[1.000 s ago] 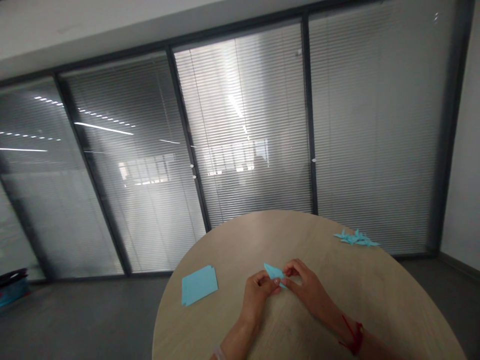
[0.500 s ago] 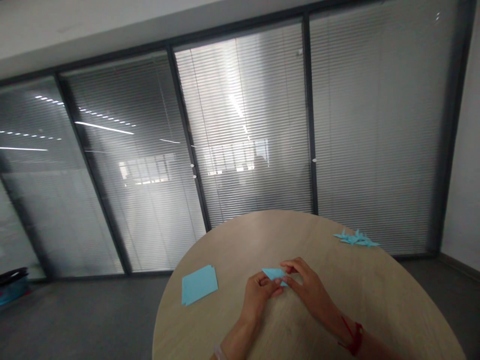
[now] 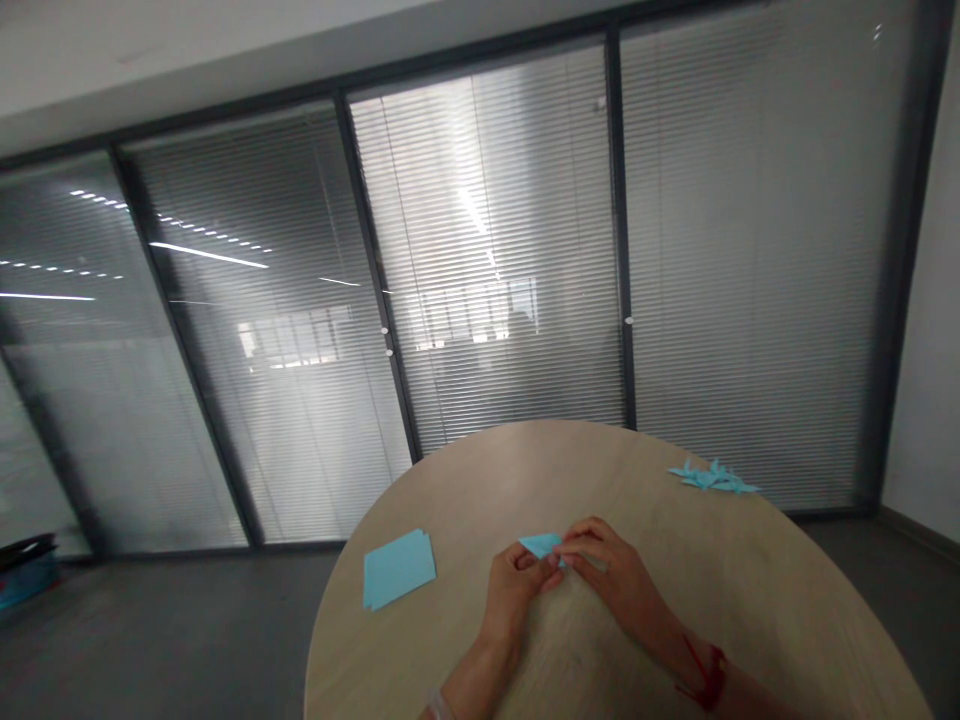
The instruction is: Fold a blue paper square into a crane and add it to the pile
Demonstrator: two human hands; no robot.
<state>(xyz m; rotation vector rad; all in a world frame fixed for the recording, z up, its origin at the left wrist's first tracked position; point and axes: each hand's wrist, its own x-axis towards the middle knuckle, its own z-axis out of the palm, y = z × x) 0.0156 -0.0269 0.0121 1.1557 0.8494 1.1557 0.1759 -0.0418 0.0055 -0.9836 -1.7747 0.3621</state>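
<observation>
A small folded piece of light-blue paper is held just above the round wooden table, between my two hands. My left hand pinches its lower left side with thumb and fingers. From the right, my right hand closes thumb and forefinger on its right edge, and the fingers cover that end. A stack of light-blue paper sheets lies to the left of my left hand. Toward the far right edge sits a pile of folded light-blue paper pieces with pointed tips.
The round wooden table has its far edge close to glass partitions with blinds. A dark-rimmed blue container stands on the grey floor at the far left. A white wall is at the right.
My right hand's fingertips have moved slightly left along the folded paper, covering more of its right end. The paper has shifted a little left. The stack and the pile are unchanged.
</observation>
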